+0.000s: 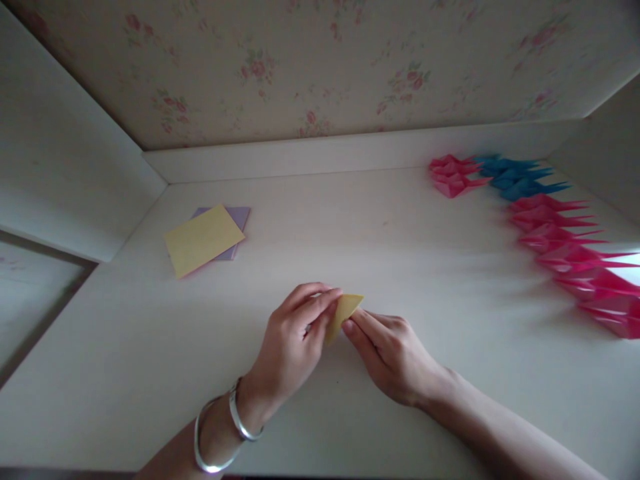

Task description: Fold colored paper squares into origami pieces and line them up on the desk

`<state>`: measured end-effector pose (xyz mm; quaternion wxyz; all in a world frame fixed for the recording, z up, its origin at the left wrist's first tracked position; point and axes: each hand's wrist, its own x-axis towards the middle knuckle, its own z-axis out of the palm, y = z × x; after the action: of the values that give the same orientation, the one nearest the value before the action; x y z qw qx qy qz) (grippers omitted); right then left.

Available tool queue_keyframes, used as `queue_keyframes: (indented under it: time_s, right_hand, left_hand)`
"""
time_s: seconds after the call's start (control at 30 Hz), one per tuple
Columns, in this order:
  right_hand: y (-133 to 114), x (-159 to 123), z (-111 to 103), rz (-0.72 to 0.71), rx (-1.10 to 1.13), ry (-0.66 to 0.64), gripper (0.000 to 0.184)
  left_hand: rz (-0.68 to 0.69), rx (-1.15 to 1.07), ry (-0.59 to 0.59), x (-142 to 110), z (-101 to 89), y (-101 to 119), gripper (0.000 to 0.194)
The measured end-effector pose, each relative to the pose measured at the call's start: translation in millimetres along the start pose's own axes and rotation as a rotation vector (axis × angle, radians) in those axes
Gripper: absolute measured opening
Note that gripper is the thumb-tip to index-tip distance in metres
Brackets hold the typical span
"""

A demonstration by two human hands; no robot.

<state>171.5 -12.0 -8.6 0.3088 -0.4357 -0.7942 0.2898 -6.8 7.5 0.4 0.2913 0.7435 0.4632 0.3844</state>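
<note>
The folded yellow paper (348, 309) was located between the two hands, above the near part of the table (310, 233); contact with the surface could not be confirmed. The left hand (293, 337) pinched the left side of the paper, its thumb mostly hidden. The right hand (395, 353) pinched the lower right edge between thumb and fingers. The step appeared to be forming or pressing a fold. For a sharp crease, the left hand was best used as a fixed clamp, with edges aligned before pressure was applied. An even stroke of the right thumb along the fold was called for; excess force near the pointed corner risked crumpling. The yellow sheet (204, 241) and the pink folded pieces (570, 257) lay well apart from the hands.
</note>
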Motion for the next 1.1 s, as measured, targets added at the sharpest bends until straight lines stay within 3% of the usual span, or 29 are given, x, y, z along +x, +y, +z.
queue_keyframes:
  time_s: [0.07,0.2,0.4,0.57,0.73,0.87,1.1]
  right_hand:
    - [1.7,-0.2,0.4,0.026,-0.006,0.035,0.024]
    - [4.0,0.3,0.5,0.08,0.029,0.056,0.021]
    - [5.5,1.1,0.2,0.118,0.076,0.051,0.038]
    - [4.7,2.8,1.4,0.115,0.087,0.052,0.038]
    - [0.4,2.8,0.0,0.167,0.081,0.108,0.036]
    - [0.3,3.3,-0.6,0.212,0.108,0.184,0.027]
    - [9.7,3.8,3.1,0.193,0.001,0.33,0.029]
  left_hand:
    - [-0.015,-0.033,-0.043,0.5,-1.0,1.3,0.028]
    - [-0.178,-0.179,-0.115,1.0,-4.8,5.3,0.03]
    - [-0.354,-0.45,-0.183,3.0,-6.5,8.5,0.037]
    - [-0.464,-0.472,-0.182,2.3,-5.5,7.5,0.039]
    - [-0.279,-0.29,-0.156,1.5,-1.4,6.4,0.037]
    - [-0.163,-0.288,-0.188,-1.0,2.7,5.8,0.033]
    - [-0.219,-0.461,-0.286,-4.2,0.7,10.1,0.036]
